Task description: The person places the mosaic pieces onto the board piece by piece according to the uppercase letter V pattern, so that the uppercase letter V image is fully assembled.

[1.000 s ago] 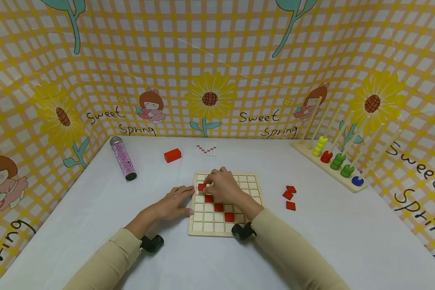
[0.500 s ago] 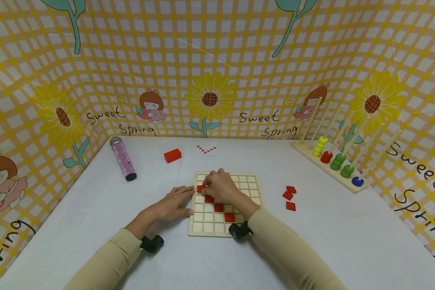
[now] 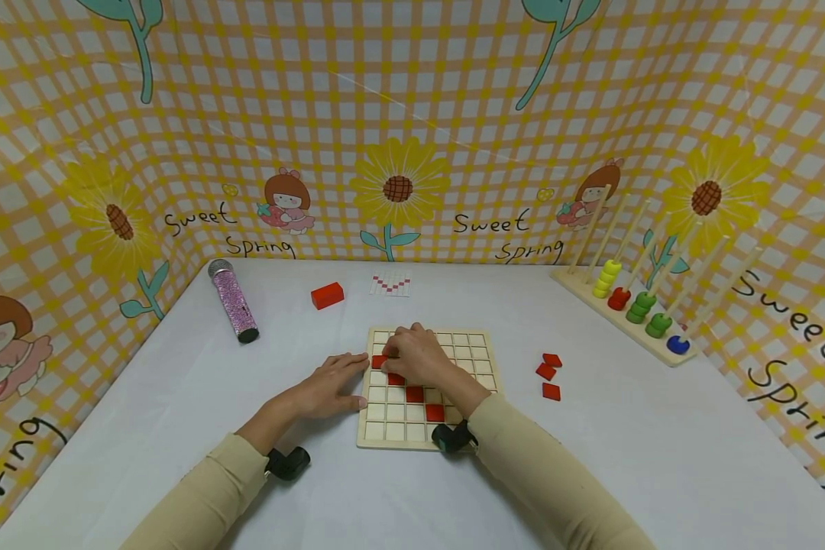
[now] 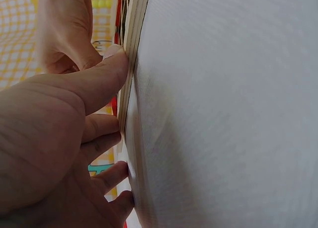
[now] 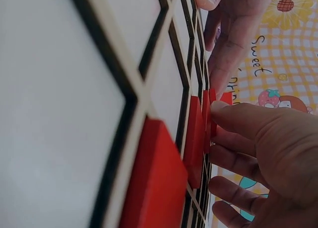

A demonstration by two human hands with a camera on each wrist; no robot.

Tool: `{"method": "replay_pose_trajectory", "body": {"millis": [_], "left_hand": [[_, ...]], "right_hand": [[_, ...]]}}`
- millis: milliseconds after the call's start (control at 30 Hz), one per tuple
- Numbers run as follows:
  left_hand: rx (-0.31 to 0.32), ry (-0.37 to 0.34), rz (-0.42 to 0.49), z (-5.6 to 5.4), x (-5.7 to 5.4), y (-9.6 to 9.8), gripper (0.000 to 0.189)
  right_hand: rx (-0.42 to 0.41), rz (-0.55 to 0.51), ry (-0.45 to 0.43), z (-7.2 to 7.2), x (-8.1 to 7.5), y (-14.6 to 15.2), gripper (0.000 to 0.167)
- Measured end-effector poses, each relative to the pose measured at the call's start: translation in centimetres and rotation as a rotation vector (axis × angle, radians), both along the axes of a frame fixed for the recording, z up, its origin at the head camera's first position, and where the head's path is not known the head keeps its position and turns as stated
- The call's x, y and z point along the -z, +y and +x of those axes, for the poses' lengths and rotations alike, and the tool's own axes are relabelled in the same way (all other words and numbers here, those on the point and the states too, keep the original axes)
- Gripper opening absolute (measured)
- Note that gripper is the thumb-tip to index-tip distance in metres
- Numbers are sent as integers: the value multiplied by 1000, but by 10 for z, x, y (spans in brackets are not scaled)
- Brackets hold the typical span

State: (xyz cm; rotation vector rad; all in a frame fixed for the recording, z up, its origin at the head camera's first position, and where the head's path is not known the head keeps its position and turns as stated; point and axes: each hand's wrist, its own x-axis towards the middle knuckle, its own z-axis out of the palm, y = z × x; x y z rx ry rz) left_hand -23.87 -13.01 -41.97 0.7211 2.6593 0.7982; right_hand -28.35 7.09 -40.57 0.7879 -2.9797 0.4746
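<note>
A wooden grid board (image 3: 395,432) lies on the table in front of me, with red square tiles (image 3: 435,412) in some of its cells along a diagonal. My right hand (image 3: 421,356) bends over the upper left of the board and pinches a red tile (image 3: 378,362) between thumb and fingers at a cell by the left edge. In the right wrist view the thumb (image 5: 233,114) presses on that tile, close to the grid. My left hand (image 3: 323,388) lies at the board's left side, fingers extended; its thumb and fingertips touch the wooden edge (image 4: 130,64).
Three loose red tiles (image 3: 551,391) lie right of the board. Beyond it are a printed pattern card (image 3: 389,284) and a red block (image 3: 328,296). A glittery pink microphone (image 3: 234,302) lies at the left; a bead-and-peg counting stand (image 3: 632,321) is at the right.
My right hand has shifted slightly left and nearer to me, and the pinched tile has moved with it towards the board's left edge. The left hand has stayed in place.
</note>
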Motion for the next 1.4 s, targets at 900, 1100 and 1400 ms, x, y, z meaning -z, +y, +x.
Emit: {"method": "replay_pose_trajectory", "body": {"millis": [900,1100,1400], "left_hand": [[0,-9,-2,2,-3,0,72],[-8,-9,9,2,-3,0,72],[-6,5,2,2,-2,0,72]], "right_hand": [[39,-49,8,7,-16,11,26],[56,-66,82,13,-23,28,27],[87,-124,142,23,-21,65,27]]}}
